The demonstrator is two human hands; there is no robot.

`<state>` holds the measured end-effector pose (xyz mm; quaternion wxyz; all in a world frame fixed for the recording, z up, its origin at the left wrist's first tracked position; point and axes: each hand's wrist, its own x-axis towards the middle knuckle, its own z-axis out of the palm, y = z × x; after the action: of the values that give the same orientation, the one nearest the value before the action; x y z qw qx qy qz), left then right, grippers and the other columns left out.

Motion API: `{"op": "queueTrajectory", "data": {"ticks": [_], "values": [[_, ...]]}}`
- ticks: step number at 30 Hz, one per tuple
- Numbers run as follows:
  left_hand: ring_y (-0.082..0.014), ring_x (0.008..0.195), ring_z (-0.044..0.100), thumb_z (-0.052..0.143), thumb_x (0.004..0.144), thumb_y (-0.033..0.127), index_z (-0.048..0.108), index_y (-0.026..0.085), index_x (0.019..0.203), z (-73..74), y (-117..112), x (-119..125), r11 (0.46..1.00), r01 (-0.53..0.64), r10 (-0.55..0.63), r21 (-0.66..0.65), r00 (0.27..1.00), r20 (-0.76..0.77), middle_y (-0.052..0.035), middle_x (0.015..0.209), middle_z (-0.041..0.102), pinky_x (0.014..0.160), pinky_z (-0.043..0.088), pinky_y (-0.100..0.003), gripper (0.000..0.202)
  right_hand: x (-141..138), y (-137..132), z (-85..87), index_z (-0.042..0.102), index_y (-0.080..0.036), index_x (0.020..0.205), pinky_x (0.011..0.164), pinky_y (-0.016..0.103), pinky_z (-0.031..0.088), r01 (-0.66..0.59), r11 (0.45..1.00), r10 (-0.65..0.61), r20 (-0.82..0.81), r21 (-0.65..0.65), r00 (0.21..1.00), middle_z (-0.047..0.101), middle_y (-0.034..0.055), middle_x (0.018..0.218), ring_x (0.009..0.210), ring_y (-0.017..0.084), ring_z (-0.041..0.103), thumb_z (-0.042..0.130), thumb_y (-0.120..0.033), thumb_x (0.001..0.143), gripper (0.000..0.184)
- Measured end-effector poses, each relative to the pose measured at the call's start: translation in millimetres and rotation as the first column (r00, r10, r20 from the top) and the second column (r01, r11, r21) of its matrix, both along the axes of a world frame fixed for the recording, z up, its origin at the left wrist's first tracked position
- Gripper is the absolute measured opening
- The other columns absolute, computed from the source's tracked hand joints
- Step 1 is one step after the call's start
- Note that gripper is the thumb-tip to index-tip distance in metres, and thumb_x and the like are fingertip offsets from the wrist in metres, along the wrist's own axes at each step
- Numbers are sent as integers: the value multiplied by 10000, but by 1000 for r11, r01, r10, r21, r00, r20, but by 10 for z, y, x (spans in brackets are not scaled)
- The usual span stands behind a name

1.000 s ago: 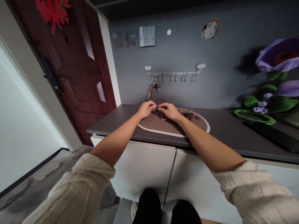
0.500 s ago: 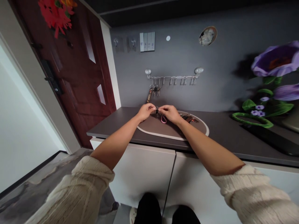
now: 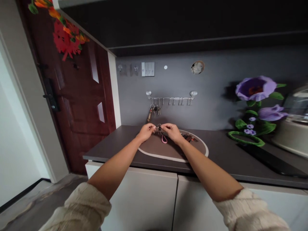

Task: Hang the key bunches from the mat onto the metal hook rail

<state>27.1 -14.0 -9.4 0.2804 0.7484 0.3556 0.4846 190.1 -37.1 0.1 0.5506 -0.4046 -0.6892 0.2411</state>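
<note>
My left hand (image 3: 146, 131) and my right hand (image 3: 172, 131) are held close together above an oval brown mat (image 3: 173, 150) on the dark counter. Both pinch a small key ring (image 3: 159, 127) between their fingertips. A pink loop strap (image 3: 164, 139) hangs down from it just over the mat. More keys (image 3: 189, 137) lie on the mat to the right of my right hand. On the wall behind is a metal hook rail (image 3: 170, 98), with a bunch of keys (image 3: 154, 110) hanging from its left end.
A dark red door (image 3: 72, 106) stands at the left. Purple artificial flowers (image 3: 256, 106) sit on the counter (image 3: 115, 144) at the right, and a round pot (image 3: 293, 125) is at the far right. White cabinet doors (image 3: 144, 199) are below the counter.
The view has tilted upward, so the hands and counter sit lower and farther in the picture. Both hands have stayed pinched on the key ring and lifted slightly over the mat.
</note>
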Motion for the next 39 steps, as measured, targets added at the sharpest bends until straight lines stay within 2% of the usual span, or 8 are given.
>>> {"op": "queueTrajectory", "data": {"ticks": [4, 8, 11, 16, 23, 28, 33, 39], "values": [[-98, 568, 497, 426, 762, 304, 552, 132, 721, -25, -13, 15, 994, -64, 75, 91, 989, -130, -6, 618, 564, 588, 394, -227, 217, 9, -14, 19, 631, -140, 720, 613, 224, 413, -18, 999, 12, -132, -48, 991, 599, 1, 636, 574, 90, 506, 587, -393, 621, 275], [-108, 602, 492, 403, 771, 271, 562, 138, 684, -49, -27, 27, 980, -68, 114, 187, 962, -250, -13, 632, 568, 605, 381, -229, 224, 5, -26, 48, 624, -157, 709, 621, 223, 436, -58, 993, 25, -303, -101, 953, 591, -6, 644, 579, 85, 517, 624, -377, 591, 250], [-118, 641, 502, 395, 775, 262, 570, 141, 692, -48, -44, 39, 975, -66, 129, 210, 945, -302, -22, 668, 584, 628, 381, -234, 228, 6, -11, 96, 615, -159, 694, 613, 221, 452, -49, 990, -9, -412, -131, 911, 586, -6, 654, 599, 85, 529, 641, -366, 572, 242], [-127, 673, 512, 395, 774, 251, 584, 145, 708, -29, -76, 60, 974, -62, 135, 217, 931, -339, -30, 703, 598, 648, 381, -238, 227, 15, 104, 253, 584, -152, 682, 598, 238, 487, -46, 991, -22, -501, -123, 865, 578, -4, 649, 599, 85, 538, 661, -343, 566, 237], [-136, 681, 519, 395, 773, 253, 592, 146, 746, -57, -44, 75, 973, -60, 138, 224, 926, -353, -44, 739, 609, 646, 377, -245, 226, -71, 336, 637, 524, -154, 679, 566, 241, 514, 8, 984, -101, -521, -179, 847, 554, 0, 620, 557, 74, 540, 553, -195, 703, 56], [-138, 692, 516, 398, 774, 255, 595, 150, 741, -65, -22, 83, 973, -57, 139, 224, 919, -369, -45, 748, 610, 653, 374, -249, 226, -128, 535, 850, 491, -158, 678, 545, 238, 513, 67, 977, -170, -542, -203, 823, 516, -33, 535, 472, 50, 497, 481, -117, 740, 75], [-136, 679, 514, 395, 778, 267, 593, 155, 738, -65, -9, 90, 976, -55, 134, 212, 916, -377, -44, 745, 608, 645, 373, -250, 232, -141, 715, 955, 476, -161, 672, 514, 218, 504, 112, 964, -228, -529, -242, 817, 497, -41, 511, 447, 44, 495, 451, -105, 755, 103], [-146, 706, 528, 386, 783, 284, 594, 158, 730, -59, -19, 109, 975, -47, 126, 216, 921, -368, -51, 760, 617, 662, 379, -255, 249, -124, 846, 991, 475, -154, 682, 474, 196, 493, 156, 945, -288, -507, -286, 813, 479, -48, 488, 426, 37, 485, 451, -105, 755, 91]]}}
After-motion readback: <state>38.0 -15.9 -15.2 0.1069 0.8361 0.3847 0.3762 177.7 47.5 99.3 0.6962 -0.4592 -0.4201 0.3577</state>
